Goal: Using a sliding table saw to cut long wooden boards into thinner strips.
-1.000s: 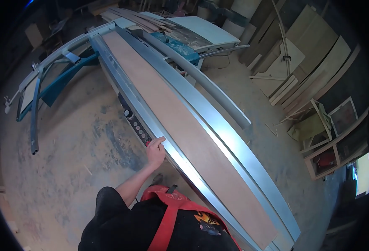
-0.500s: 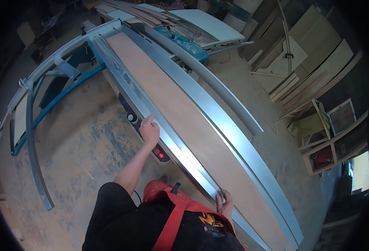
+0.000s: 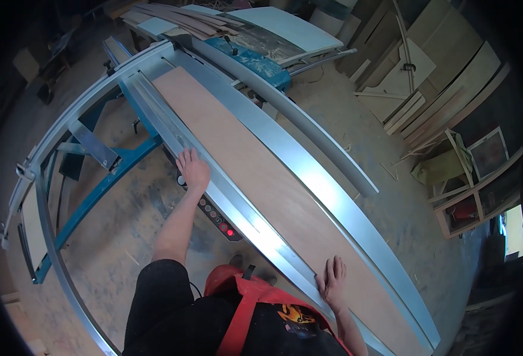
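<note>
A long, narrow, light-brown wooden board (image 3: 238,148) lies lengthwise on the metal table of a sliding panel saw. My left hand (image 3: 194,172) rests with outstretched fingers on the silvery sliding table (image 3: 226,196), left of the board and above the control panel. My right hand (image 3: 332,286) lies flat on the near part of the board by its left edge, fingers stretched forward, thumb at the sliding table. Neither hand grips anything. To the board's right runs the fixed metal tabletop (image 3: 315,184), with a long fence rail (image 3: 321,139) beyond it.
Below the sliding table is a control panel (image 3: 217,219) with a lit red button. A blue outrigger frame (image 3: 95,199) with a curved-looking metal bar reaches out at left. Behind the saw are a blue machine (image 3: 249,59) and stacked strips (image 3: 184,18). Panels (image 3: 445,77) lean at right.
The sliding table's outrigger and the board have shifted toward me. My left hand has moved forward and left along the table. My right hand has gone from the table edge onto the board, fingers straightened.
</note>
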### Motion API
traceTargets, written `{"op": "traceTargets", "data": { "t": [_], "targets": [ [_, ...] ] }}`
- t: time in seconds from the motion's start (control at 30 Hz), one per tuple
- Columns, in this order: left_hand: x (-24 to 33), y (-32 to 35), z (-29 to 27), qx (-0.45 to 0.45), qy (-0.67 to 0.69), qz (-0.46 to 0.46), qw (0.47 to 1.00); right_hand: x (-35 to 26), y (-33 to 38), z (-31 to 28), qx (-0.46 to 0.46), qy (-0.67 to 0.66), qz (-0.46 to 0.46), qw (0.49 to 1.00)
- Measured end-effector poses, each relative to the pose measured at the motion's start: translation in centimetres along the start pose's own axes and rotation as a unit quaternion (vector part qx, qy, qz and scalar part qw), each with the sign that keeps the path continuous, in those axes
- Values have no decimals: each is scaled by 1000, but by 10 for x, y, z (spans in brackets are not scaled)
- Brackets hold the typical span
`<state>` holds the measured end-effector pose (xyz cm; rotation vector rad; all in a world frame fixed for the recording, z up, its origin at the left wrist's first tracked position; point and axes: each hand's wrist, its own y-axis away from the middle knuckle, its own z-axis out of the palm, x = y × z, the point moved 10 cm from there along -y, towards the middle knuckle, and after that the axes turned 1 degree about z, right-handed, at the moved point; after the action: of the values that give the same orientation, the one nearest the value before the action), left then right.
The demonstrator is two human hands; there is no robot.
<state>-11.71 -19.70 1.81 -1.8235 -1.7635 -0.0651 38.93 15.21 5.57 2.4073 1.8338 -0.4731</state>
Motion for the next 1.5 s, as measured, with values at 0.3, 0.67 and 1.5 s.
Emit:
{"op": "traceTargets", "data": {
  "t": [0.3,0.67,1.5],
  "targets": [
    [77,77,4,-20,-21,16,999,118,34,-26,-38,17,33,999],
    [203,166,0,-51,-25,49,997,226,7,-83,-19,10,33,999],
    [360,39,165,60,-13,-18,998,312,-118,-75,-27,10,14,999]
  ]
}}
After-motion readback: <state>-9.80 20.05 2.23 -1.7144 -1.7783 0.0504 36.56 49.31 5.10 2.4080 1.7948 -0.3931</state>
